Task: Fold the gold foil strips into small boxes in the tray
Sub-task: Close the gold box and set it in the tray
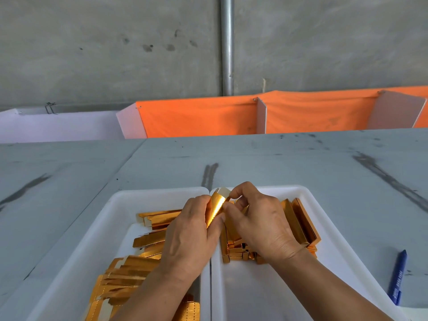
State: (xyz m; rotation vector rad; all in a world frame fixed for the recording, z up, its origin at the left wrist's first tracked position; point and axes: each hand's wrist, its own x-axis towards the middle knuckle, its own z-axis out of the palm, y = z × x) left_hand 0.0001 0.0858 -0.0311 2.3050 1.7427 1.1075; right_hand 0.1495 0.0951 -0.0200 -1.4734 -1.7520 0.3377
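Observation:
Both hands hold one gold foil strip (215,209) upright above the seam between two white trays. My left hand (190,232) grips its left side with curled fingers. My right hand (259,218) pinches its upper right edge near the pale tab at the top. The left tray (97,230) holds several flat gold strips (129,269), fanned out. In the right tray (333,246) lie several folded gold boxes (301,221), partly hidden by my right hand and wrist.
The trays sit side by side on a grey table (278,163) with dark scuff marks. A blue pen (398,278) lies right of the right tray. Orange cloth bins (199,119) with white dividers stand behind the table's far edge, before a concrete wall.

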